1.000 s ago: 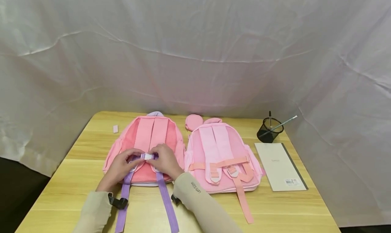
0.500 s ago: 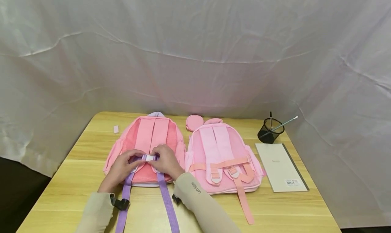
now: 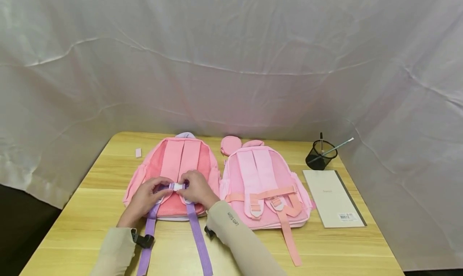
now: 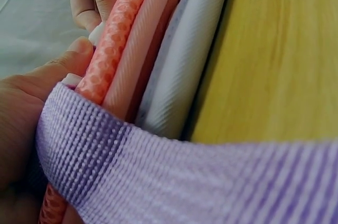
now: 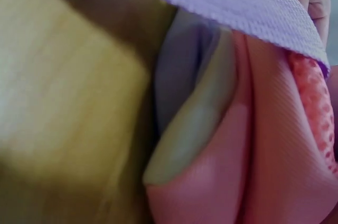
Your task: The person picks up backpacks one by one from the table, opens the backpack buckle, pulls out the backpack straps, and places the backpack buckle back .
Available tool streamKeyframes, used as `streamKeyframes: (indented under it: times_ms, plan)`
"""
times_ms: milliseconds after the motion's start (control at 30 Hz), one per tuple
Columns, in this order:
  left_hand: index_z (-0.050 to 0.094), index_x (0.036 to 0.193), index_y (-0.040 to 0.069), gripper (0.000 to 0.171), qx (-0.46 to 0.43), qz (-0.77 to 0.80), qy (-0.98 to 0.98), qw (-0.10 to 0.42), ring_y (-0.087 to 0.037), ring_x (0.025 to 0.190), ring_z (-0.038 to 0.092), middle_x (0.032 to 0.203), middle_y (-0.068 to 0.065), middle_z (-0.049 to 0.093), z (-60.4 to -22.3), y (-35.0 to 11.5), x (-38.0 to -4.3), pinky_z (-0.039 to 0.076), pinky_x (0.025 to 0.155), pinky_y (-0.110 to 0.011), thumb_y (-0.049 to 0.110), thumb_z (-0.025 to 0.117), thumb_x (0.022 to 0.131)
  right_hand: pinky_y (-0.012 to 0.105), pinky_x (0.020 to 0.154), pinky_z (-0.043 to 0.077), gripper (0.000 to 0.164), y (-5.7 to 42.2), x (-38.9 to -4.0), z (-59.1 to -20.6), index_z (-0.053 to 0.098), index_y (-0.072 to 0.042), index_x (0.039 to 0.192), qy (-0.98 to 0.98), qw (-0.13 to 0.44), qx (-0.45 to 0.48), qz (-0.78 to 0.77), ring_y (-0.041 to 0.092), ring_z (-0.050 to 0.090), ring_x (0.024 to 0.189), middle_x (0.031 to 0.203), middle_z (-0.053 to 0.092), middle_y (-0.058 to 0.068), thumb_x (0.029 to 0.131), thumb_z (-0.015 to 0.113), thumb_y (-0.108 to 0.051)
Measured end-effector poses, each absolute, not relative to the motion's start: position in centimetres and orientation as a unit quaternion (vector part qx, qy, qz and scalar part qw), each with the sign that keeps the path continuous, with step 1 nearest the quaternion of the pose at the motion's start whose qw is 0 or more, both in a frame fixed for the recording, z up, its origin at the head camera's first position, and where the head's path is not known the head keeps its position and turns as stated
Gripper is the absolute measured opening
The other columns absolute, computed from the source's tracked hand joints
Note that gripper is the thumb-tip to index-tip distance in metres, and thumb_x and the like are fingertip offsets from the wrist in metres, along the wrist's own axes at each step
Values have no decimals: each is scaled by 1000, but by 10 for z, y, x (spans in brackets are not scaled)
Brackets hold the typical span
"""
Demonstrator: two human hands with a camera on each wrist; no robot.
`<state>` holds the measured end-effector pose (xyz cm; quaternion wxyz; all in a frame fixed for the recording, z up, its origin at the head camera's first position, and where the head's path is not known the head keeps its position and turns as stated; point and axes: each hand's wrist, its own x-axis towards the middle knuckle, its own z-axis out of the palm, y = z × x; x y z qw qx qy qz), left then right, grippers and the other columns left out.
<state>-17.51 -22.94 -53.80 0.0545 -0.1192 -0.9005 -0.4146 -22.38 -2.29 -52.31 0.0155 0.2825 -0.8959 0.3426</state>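
A coral-pink backpack [image 3: 207, 157] lies with its back side up on the table, its two shoulder straps running down the middle. Over its lower part, a white buckle [image 3: 177, 187] on purple webbing is held between both hands. The left hand [image 3: 144, 195] pinches the buckle's left end with thumb and fingers. On the opposite end, the right hand [image 3: 196, 189] has the same kind of pinch. A purple strap [image 4: 211, 176] crosses the left wrist view beside the hand. In the right wrist view, a strap [image 5: 227, 2] passes above the coral side pocket [image 5: 206, 182].
A light-pink backpack [image 3: 231, 175] with orange straps lies alongside, a round pink pouch [image 3: 230, 145] behind it. On the right are a notebook [image 3: 330, 199] and a black mesh pen cup [image 3: 318, 160]. A small pink block [image 3: 138, 152] sits at the back left.
Both hands keep their hold on the buckle, which shifts very slightly to the right in the head view. The backpacks stay essentially where they were.
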Motion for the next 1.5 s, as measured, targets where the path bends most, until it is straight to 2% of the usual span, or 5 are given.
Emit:
streamKeyframes:
  times_ms: [367,633,1133,1367,1500]
  plan:
    - [71,122,21,25,-112,-420,-900,35,-19,112,62,116,2,73,-538,-228,-175,49,99,-27,26,73,98,16,70,41,19,-21,-226,-518,70,-14,79,-901,-9,282,330,4,50,73,78,61,-6,79,89,-16]
    - [71,121,19,24,-112,-436,-892,43,-18,112,62,113,2,73,-536,-230,-176,39,96,-6,22,73,97,16,71,41,18,-24,-229,-511,71,-15,80,-904,-18,289,314,5,51,74,79,62,-7,79,88,-16]
    - [71,119,18,22,-100,-454,-884,50,-6,98,63,104,1,74,-540,-232,-170,46,87,-10,20,74,97,15,65,40,19,-24,-228,-513,69,-13,77,-906,-42,265,327,3,49,68,72,60,-7,77,88,-13]
    - [70,121,15,21,-84,-478,-872,66,-1,93,61,104,-3,74,-538,-234,-169,45,83,-11,19,70,100,13,67,44,17,-18,-226,-512,73,-11,86,-895,-48,255,362,-1,52,70,79,65,-6,80,88,-15]
    - [67,129,14,27,-100,-475,-870,83,-1,92,61,104,-5,72,-539,-234,-170,46,82,-12,16,67,102,13,70,46,15,-15,-225,-511,73,-11,90,-891,-46,255,372,0,54,74,84,68,-4,82,86,-15]
